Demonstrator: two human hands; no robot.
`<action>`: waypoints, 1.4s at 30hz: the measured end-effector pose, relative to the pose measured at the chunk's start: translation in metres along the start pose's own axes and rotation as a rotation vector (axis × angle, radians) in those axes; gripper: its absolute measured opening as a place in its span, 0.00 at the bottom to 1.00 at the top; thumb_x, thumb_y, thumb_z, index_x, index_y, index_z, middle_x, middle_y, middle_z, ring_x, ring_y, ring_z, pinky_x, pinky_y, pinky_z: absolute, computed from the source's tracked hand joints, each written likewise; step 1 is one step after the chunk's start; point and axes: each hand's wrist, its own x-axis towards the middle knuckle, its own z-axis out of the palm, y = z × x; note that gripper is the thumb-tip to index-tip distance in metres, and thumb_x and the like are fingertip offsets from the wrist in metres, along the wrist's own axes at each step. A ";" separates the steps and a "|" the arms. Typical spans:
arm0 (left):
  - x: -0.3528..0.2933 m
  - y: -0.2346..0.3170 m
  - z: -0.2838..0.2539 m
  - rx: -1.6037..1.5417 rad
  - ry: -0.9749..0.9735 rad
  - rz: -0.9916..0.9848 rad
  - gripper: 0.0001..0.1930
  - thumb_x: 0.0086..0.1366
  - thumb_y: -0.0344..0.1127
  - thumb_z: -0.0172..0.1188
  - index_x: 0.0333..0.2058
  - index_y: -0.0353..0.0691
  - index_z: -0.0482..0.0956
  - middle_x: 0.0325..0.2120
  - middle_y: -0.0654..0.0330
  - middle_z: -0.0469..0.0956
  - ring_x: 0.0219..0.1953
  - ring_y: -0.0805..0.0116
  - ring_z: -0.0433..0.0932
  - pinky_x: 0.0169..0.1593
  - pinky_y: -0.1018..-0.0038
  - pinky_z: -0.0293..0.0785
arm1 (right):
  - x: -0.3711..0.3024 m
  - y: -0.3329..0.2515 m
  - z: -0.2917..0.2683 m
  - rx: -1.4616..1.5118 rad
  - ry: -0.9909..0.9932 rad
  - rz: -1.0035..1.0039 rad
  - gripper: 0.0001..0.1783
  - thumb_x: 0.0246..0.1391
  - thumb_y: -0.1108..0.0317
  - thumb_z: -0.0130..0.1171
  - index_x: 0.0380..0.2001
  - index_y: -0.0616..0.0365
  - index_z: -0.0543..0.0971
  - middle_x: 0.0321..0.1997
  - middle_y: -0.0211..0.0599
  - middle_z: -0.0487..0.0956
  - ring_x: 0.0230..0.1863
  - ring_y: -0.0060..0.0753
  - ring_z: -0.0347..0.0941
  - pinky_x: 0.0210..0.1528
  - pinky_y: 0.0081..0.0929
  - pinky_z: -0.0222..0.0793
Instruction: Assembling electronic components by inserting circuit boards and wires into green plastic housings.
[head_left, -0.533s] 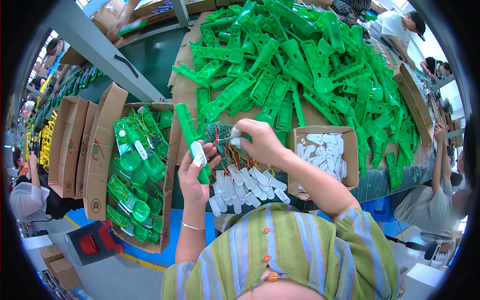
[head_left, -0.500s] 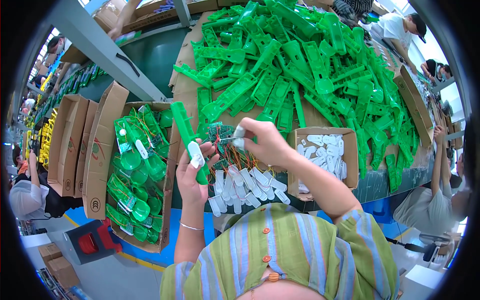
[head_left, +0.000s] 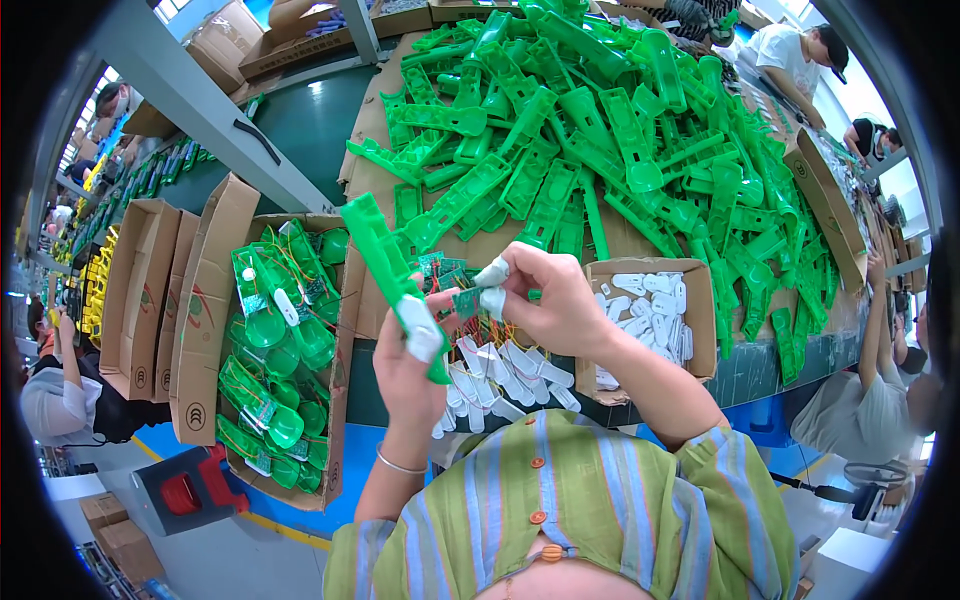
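Note:
My left hand point(head_left: 408, 385) is closed around a long green plastic housing point(head_left: 374, 248), which stands tilted with its hollow side showing. A white covering wraps the left thumb. Between the white-covered thumb and forefinger of my right hand point(head_left: 552, 298) is a small green circuit board point(head_left: 466, 303). The board is close beside the housing, and left fingertips reach toward it. Beneath both hands lies a tangle of boards and red and yellow wires, leading to several white plastic pieces point(head_left: 512, 372) at the table's near edge.
A large heap of green housings point(head_left: 600, 130) covers the cardboard ahead. On the right stands a carton of white plastic parts point(head_left: 702, 350). At the left, another carton point(head_left: 342, 400) holds wired green housings point(head_left: 262, 335). A grey metal post point(head_left: 215, 105) rises beyond it. Other people work around the sides.
My left hand has shifted right and nearer to me with the housing. My right hand has drawn the circuit board away from the wire tangle, toward the housing.

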 end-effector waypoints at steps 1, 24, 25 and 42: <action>0.005 0.000 -0.008 -0.166 -0.083 -0.058 0.29 0.62 0.37 0.54 0.59 0.33 0.56 0.52 0.51 0.67 0.52 0.61 0.69 0.53 0.63 0.68 | 0.000 -0.006 0.000 0.005 0.002 -0.003 0.07 0.44 0.78 0.59 0.29 0.63 0.73 0.19 0.24 0.69 0.22 0.11 0.62 0.24 0.14 0.61; -0.011 -0.019 -0.010 -0.516 -0.107 -0.233 0.24 0.64 0.45 0.49 0.56 0.39 0.60 0.53 0.56 0.67 0.54 0.60 0.68 0.56 0.64 0.67 | -0.011 -0.021 0.026 -0.525 0.043 -0.518 0.11 0.38 0.77 0.58 0.30 0.66 0.73 0.30 0.41 0.68 0.27 0.37 0.70 0.24 0.28 0.69; -0.012 -0.021 -0.005 -0.496 -0.106 -0.211 0.24 0.64 0.45 0.49 0.56 0.40 0.61 0.53 0.56 0.67 0.54 0.61 0.68 0.56 0.65 0.67 | -0.012 -0.020 0.026 -0.564 0.056 -0.557 0.12 0.36 0.76 0.57 0.29 0.67 0.73 0.30 0.41 0.68 0.27 0.37 0.70 0.24 0.27 0.69; 0.007 -0.014 0.001 0.094 -0.162 -0.048 0.17 0.63 0.31 0.52 0.49 0.30 0.68 0.43 0.57 0.75 0.43 0.73 0.74 0.48 0.78 0.69 | -0.021 -0.003 0.014 -0.645 -0.026 -0.669 0.14 0.33 0.75 0.55 0.29 0.71 0.75 0.36 0.46 0.71 0.35 0.38 0.70 0.32 0.27 0.72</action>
